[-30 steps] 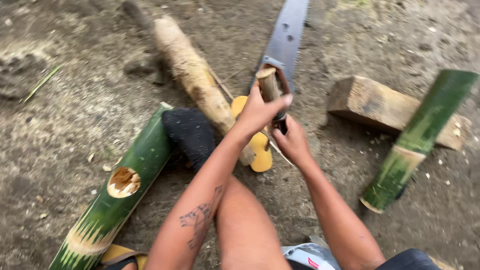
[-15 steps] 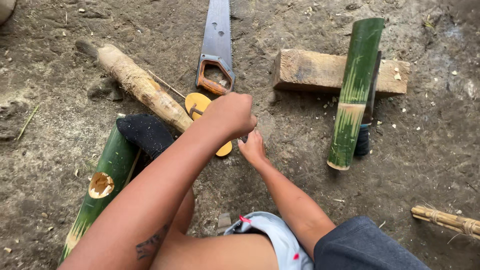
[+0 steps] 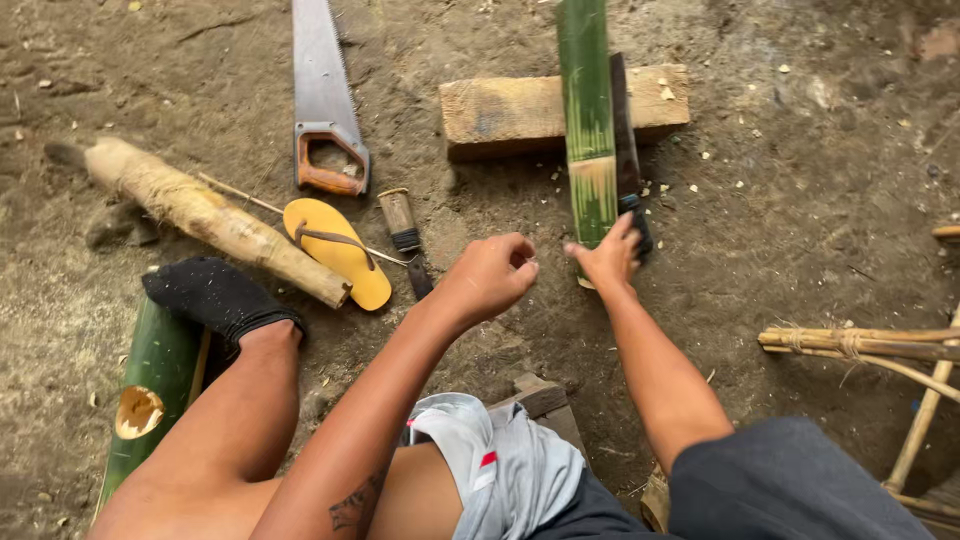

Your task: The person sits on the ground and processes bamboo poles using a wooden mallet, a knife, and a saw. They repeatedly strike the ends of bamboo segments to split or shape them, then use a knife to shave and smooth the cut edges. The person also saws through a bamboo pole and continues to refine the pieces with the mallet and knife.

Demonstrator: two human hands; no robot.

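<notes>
Green bamboo section (image 3: 587,130) lying lengthwise away from the body, propped across a squared wooden block (image 3: 510,112) at its middle, cut end pointing back toward the knees. Right alongside its right edge, parallel, a long dark blade (image 3: 622,125), probably a machete, handle end nearest. Right hand (image 3: 608,256) sitting right at that near end, fingers spread loosely and touching down where the handle and the bamboo's cut end meet; nothing gripped as far as can be seen, more resting than grasping. So same long axis for both, straight ahead of those fingertips, and clearly the closer hand. Left hand (image 3: 490,275) hovering just left of it, curled into a loose fist, empty. Over to the left, well apart: handsaw (image 3: 322,100), yellow flip-flop (image 3: 337,250), small dark-handled tool (image 3: 404,228), rough log (image 3: 205,218). Sock-clad foot (image 3: 215,296) planted on another bamboo piece (image 3: 150,390).
</notes>
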